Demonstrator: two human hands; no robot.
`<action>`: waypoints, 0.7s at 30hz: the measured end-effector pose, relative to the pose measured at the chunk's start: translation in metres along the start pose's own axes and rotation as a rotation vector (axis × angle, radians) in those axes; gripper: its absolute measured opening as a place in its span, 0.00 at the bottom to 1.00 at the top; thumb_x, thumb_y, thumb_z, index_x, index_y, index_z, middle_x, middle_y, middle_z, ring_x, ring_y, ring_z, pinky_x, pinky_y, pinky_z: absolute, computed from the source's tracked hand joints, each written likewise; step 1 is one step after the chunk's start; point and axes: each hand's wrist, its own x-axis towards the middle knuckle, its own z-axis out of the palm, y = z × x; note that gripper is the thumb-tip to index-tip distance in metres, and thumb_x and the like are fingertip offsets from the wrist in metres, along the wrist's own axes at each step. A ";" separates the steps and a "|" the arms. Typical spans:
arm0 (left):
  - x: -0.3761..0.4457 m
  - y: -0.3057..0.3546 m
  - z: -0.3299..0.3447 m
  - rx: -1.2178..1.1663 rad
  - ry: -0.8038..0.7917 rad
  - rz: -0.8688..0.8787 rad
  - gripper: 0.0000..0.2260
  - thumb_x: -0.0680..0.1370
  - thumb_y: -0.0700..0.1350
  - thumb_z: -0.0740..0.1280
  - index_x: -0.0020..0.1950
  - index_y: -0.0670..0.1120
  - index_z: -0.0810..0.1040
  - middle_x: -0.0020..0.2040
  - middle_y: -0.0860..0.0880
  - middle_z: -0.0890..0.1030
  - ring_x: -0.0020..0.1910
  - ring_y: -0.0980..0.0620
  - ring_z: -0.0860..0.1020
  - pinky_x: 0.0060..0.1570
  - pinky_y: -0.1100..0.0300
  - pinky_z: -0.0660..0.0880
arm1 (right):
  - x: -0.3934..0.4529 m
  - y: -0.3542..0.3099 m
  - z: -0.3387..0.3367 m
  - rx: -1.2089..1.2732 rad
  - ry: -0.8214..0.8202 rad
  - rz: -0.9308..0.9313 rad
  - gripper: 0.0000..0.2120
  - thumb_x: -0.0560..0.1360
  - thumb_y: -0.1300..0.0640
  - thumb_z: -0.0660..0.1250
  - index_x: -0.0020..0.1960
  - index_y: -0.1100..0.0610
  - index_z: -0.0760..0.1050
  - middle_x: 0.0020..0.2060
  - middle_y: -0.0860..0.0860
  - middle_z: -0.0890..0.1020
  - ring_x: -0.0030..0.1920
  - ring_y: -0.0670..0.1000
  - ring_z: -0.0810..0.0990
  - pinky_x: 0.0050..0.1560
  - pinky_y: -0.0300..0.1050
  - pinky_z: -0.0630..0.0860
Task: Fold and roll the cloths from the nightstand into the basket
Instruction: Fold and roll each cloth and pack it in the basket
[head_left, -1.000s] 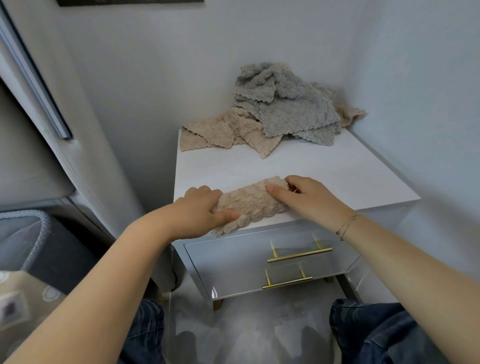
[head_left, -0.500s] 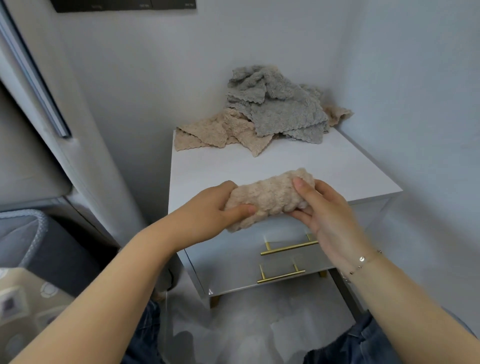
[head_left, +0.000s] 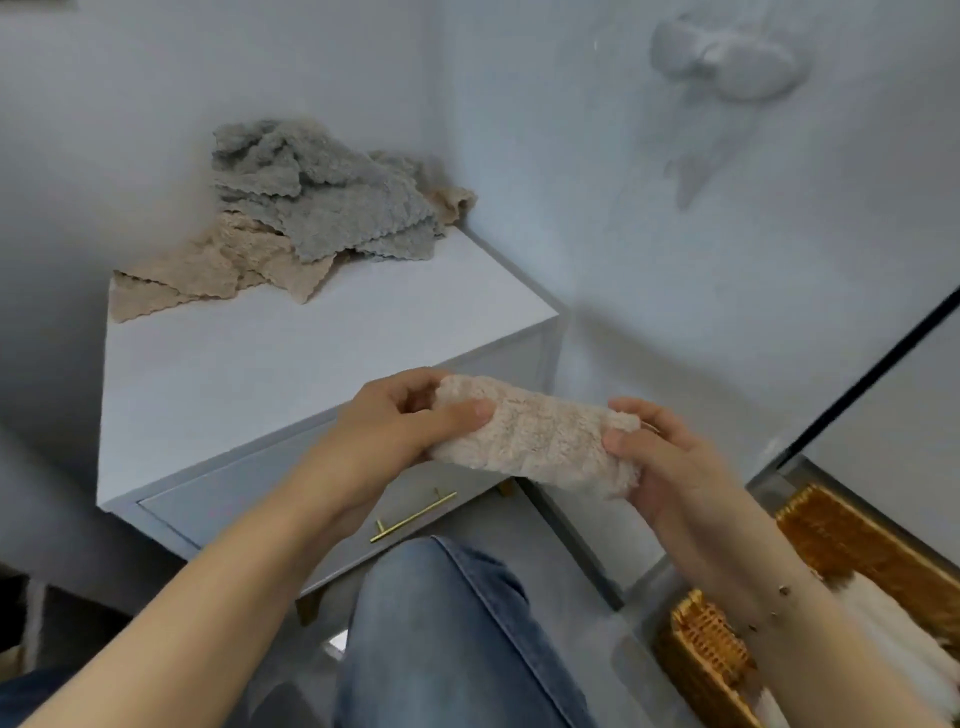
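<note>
A rolled beige cloth (head_left: 535, 434) is held in the air off the front right corner of the white nightstand (head_left: 249, 374). My left hand (head_left: 395, 421) grips its left end with thumb on top. My right hand (head_left: 670, 457) grips its right end. A heap of loose grey cloths (head_left: 322, 202) and beige cloths (head_left: 208, 270) lies at the back of the nightstand top. A woven basket (head_left: 706, 654) stands at the lower right, partly behind my right forearm, with something white inside.
The nightstand has a drawer with a gold bar handle (head_left: 413, 517). My knee in blue jeans (head_left: 447, 629) is below the hands. White walls close in behind and to the right. A white ornament (head_left: 727, 57) hangs on the right wall.
Both hands lifted the rolled beige cloth off the nightstand's front edge and carried it right. The view swung right, bringing the woven basket into sight.
</note>
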 end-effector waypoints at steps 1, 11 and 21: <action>0.001 -0.004 0.014 0.013 -0.039 -0.022 0.12 0.67 0.43 0.74 0.49 0.44 0.82 0.46 0.46 0.84 0.46 0.50 0.82 0.49 0.58 0.78 | -0.009 -0.003 -0.017 -0.060 -0.022 0.046 0.13 0.72 0.65 0.67 0.56 0.58 0.76 0.43 0.50 0.84 0.44 0.50 0.83 0.40 0.40 0.80; 0.012 -0.038 0.168 0.218 -0.398 -0.095 0.12 0.69 0.45 0.76 0.52 0.47 0.82 0.48 0.49 0.85 0.48 0.51 0.83 0.52 0.57 0.80 | -0.077 -0.016 -0.170 -0.180 -0.114 0.357 0.26 0.67 0.50 0.76 0.60 0.62 0.78 0.53 0.57 0.83 0.51 0.53 0.83 0.43 0.38 0.80; 0.032 -0.096 0.300 0.339 -0.511 -0.097 0.21 0.67 0.55 0.77 0.57 0.50 0.80 0.53 0.52 0.81 0.53 0.52 0.79 0.57 0.51 0.77 | -0.101 0.002 -0.297 -0.154 -0.096 0.475 0.25 0.67 0.53 0.77 0.59 0.64 0.78 0.58 0.63 0.80 0.56 0.58 0.81 0.51 0.46 0.81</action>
